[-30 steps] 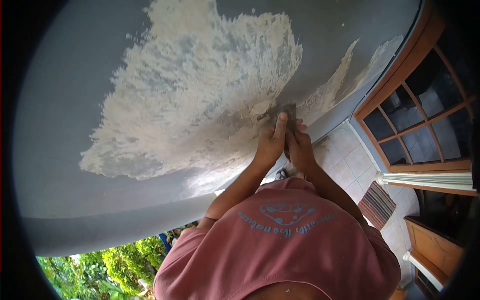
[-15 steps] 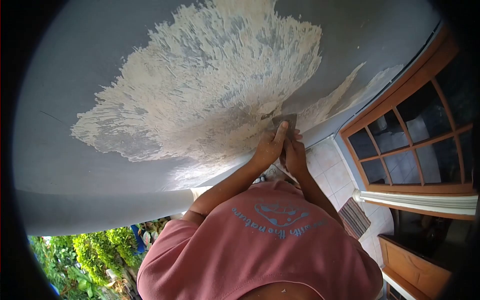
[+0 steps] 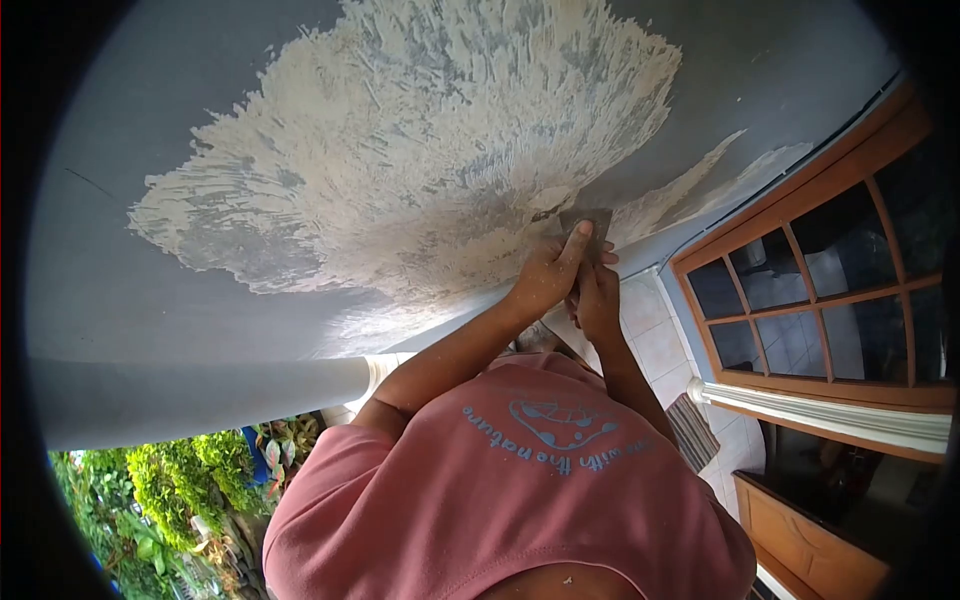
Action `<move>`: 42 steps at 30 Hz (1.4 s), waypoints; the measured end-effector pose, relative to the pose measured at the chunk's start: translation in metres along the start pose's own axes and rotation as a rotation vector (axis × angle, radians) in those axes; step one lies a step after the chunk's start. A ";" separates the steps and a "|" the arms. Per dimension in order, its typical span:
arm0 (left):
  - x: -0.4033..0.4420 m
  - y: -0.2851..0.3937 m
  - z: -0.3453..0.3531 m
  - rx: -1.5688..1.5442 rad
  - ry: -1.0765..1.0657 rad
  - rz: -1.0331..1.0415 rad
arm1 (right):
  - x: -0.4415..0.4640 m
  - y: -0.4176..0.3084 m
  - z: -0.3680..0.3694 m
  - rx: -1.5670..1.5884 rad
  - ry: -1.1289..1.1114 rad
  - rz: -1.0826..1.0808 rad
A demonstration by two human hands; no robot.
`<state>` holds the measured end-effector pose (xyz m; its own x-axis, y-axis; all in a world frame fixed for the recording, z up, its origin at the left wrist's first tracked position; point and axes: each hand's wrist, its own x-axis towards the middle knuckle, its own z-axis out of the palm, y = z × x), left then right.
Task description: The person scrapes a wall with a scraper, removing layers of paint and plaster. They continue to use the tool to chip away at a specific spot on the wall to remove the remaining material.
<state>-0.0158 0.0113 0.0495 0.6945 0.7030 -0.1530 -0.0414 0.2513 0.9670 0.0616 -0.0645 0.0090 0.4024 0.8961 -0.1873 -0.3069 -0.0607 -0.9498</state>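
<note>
Both of my hands close together on a scraper with a flat, dark blade (image 3: 596, 219), held against the wall. My left hand (image 3: 548, 276) grips it with the thumb pressed along the blade. Just beside it, my right hand (image 3: 598, 298) is wrapped around the lower part, where the handle is mostly hidden by fingers. The blade lies at the lower right edge of a large pale patch (image 3: 420, 150) of rough, streaky filler or bared plaster on the grey wall (image 3: 130, 110). A small dark-edged chip shows just left of the blade.
A wooden-framed window (image 3: 810, 290) stands at the right, with a white ledge (image 3: 820, 408) below it. Floor tiles (image 3: 645, 305), a striped mat (image 3: 692, 432) and a wooden cabinet (image 3: 810, 535) lie lower right. Green plants (image 3: 190, 480) grow at lower left.
The view has shifted slightly. My two hands and the scraper have moved a little up and to the right in view, with the grip unchanged.
</note>
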 end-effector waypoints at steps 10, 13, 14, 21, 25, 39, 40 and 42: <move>0.003 -0.001 -0.006 0.068 -0.028 -0.008 | 0.003 0.002 0.001 0.064 -0.002 -0.028; 0.004 -0.005 -0.005 0.112 -0.004 0.036 | 0.001 -0.002 0.006 0.048 0.031 -0.023; 0.004 -0.001 -0.005 0.117 -0.017 0.037 | -0.002 -0.004 0.008 0.057 0.034 -0.010; 0.004 -0.010 -0.006 0.077 -0.013 -0.050 | 0.002 0.000 0.001 0.028 0.011 0.000; 0.000 -0.002 -0.002 0.033 -0.021 -0.070 | -0.002 -0.016 0.007 0.072 0.025 0.048; 0.003 -0.010 0.000 -0.034 -0.050 -0.026 | 0.000 -0.002 -0.007 -0.017 0.006 -0.056; 0.004 -0.010 -0.001 -0.039 -0.048 -0.054 | 0.003 0.001 -0.007 -0.042 0.018 -0.080; 0.001 -0.010 -0.001 -0.052 -0.038 -0.117 | 0.004 0.004 -0.002 -0.089 0.039 -0.120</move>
<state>-0.0154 0.0107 0.0392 0.7233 0.6416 -0.2553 0.0050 0.3648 0.9311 0.0634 -0.0622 0.0036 0.4657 0.8814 -0.0788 -0.1771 0.0056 -0.9842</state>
